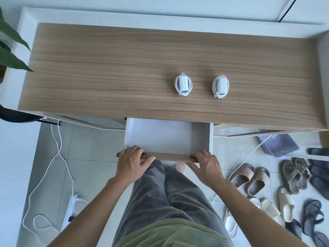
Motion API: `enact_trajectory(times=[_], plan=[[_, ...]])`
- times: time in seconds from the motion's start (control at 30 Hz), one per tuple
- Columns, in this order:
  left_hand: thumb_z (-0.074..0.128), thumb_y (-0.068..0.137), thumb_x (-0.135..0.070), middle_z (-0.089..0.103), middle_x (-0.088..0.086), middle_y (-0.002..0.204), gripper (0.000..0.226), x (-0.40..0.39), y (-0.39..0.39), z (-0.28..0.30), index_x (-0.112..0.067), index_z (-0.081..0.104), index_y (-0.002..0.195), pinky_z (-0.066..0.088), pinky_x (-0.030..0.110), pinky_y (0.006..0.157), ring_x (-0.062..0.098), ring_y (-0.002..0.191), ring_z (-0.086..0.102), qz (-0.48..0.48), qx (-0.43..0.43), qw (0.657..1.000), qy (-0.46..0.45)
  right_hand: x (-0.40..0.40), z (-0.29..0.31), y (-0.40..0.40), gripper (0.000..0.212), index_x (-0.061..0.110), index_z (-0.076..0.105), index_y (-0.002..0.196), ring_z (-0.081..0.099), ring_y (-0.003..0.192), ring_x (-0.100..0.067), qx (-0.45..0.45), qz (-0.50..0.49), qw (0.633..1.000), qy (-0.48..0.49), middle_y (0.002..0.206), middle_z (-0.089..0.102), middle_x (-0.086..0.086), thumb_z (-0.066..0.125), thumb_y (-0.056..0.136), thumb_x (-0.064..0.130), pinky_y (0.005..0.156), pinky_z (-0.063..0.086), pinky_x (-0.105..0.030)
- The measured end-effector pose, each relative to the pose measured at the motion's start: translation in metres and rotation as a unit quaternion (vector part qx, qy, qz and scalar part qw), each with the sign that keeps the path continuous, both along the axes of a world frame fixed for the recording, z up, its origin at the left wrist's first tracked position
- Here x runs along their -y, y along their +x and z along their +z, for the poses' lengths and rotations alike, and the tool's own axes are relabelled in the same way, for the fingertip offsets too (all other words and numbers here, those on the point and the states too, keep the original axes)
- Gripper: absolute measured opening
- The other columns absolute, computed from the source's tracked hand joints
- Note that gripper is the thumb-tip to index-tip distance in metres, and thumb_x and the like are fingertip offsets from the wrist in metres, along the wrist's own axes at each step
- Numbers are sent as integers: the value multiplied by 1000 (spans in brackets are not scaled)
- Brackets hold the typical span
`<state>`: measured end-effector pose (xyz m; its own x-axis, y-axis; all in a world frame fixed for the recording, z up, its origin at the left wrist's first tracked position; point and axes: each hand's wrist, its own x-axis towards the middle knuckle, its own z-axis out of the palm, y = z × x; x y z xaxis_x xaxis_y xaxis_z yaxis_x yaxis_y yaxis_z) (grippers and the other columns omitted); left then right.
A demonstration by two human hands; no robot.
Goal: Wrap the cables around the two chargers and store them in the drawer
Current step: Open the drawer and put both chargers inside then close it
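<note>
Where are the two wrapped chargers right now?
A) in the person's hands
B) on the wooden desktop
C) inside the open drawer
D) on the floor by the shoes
B: both chargers lie on the desktop, while both hands hold the drawer's front edge.

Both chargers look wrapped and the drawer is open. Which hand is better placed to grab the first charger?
Right, probably. Both chargers sit right of the drawer's middle, and the right hand is on that side. The left hand would reach across. Nearest is the left charger.
</note>
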<state>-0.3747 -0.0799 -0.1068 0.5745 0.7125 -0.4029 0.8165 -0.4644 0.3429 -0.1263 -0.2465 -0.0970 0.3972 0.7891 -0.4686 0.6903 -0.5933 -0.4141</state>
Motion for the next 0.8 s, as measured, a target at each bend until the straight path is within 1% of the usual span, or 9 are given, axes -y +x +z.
enact_trajectory(times=[0.1, 0.17, 0.23, 0.3, 0.47, 0.6, 0.67, 0.7, 0.8], plan=[[32, 86, -81, 68, -12, 106, 65, 14, -8, 3, -28, 65, 104, 43, 36, 101, 13, 101, 64, 9, -14, 1000, -18, 14, 0, -11, 64, 22, 72, 101, 64, 99, -21, 0, 0, 1000, -9, 101, 69, 4, 36, 85, 73, 89, 47, -39], [29, 85, -83, 68, -13, 104, 67, 21, -12, 4, -29, 65, 104, 43, 36, 101, 12, 100, 63, 11, -20, 999, -23, 22, -2, -15, 70, 24, 72, 101, 64, 98, -19, 1, 4, 1000, -10, 101, 68, 5, 34, 85, 80, 88, 48, -38], [33, 86, -81, 67, -15, 103, 62, 25, -16, 5, -30, 65, 103, 43, 35, 100, 11, 99, 63, 11, -25, 999, -28, 27, -3, -17, 75, 25, 71, 102, 64, 98, -16, -2, 5, 1000, -11, 102, 67, 7, 28, 85, 84, 89, 48, -37], [38, 88, -78, 66, -16, 102, 56, 27, -19, 6, -31, 65, 103, 43, 35, 100, 11, 99, 63, 9, -26, 999, -35, 29, -1, -18, 72, 25, 71, 103, 63, 99, -15, -11, 4, 1000, -13, 103, 67, 8, 33, 85, 83, 90, 47, -36], [52, 90, -69, 64, -15, 109, 43, 21, -13, 13, -31, 64, 107, 42, 36, 104, 11, 105, 60, 14, -33, 995, -97, 27, 3, -17, 51, 27, 69, 111, 60, 106, -12, -32, 14, 999, -24, 111, 65, 10, 49, 90, 69, 97, 45, -34], [63, 93, -53, 60, -15, 113, 33, 11, 3, 24, -28, 63, 113, 50, 37, 101, 9, 107, 59, 13, -10, 987, -157, 25, 4, -13, 46, 28, 67, 116, 61, 108, -10, -53, 21, 998, -7, 116, 64, 11, 55, 91, 64, 99, 46, -35], [63, 94, -50, 59, -15, 119, 32, 4, 16, 33, -27, 63, 116, 49, 31, 99, 8, 112, 58, -5, 3, 986, -167, 17, 5, -8, 43, 26, 69, 115, 62, 107, -12, -55, 20, 998, 17, 116, 66, 8, 57, 92, 60, 97, 48, -36], [64, 94, -49, 60, -13, 120, 32, -2, 24, 36, -25, 63, 117, 50, 31, 98, 8, 113, 58, -15, 20, 985, -168, 11, 7, -3, 39, 23, 71, 112, 64, 104, -14, -54, 14, 998, 35, 115, 67, 6, 60, 93, 55, 95, 50, -37], [67, 93, -46, 63, -9, 117, 32, -26, 57, 46, -22, 65, 114, 52, 33, 96, 11, 112, 62, -39, 74, 986, -147, -14, 15, 22, 24, 16, 75, 101, 68, 89, -23, -38, -33, 993, 110, 104, 71, -2, 70, 92, 39, 79, 57, -39]])
